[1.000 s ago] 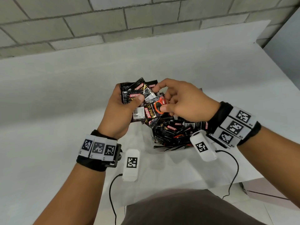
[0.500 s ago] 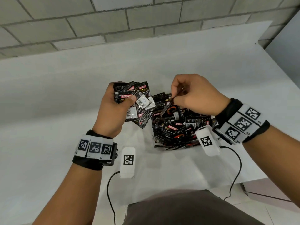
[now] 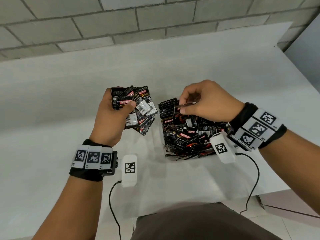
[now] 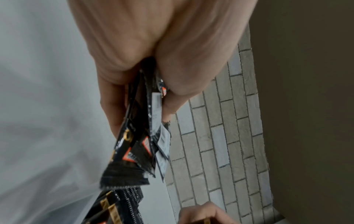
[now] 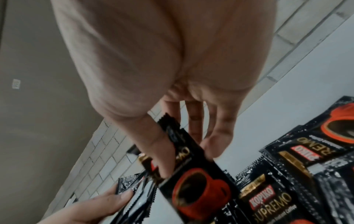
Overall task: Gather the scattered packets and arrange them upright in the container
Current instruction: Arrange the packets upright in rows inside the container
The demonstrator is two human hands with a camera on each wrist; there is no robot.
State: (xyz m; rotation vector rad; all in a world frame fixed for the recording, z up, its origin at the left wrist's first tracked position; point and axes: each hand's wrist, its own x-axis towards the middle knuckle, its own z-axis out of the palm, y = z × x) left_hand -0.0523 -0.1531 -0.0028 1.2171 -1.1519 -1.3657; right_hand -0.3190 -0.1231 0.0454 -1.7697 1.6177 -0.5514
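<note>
My left hand (image 3: 119, 108) grips a fanned stack of black coffee packets (image 3: 136, 108) above the white table, thumb pressed on the top one; in the left wrist view the stack (image 4: 141, 136) sits clamped between thumb and fingers. My right hand (image 3: 194, 104) pinches a single black packet (image 3: 186, 106) by its upper part over the clear container (image 3: 173, 155), which is filled with several black packets (image 3: 187, 135). In the right wrist view the pinched packet (image 5: 191, 174) shows a red cup, held between thumb and fingers (image 5: 157, 151).
The white table (image 3: 52, 118) meets a grey brick wall (image 3: 121, 23) at the back. Its front edge lies just ahead of my lap (image 3: 199, 222). Cables (image 3: 112, 205) hang from both wrist cameras. A grey wall panel (image 3: 304, 40) stands at the right.
My right hand took one packet from the stack in my left hand and carried it right, over the container. My left hand drew back to the left with its stack.
</note>
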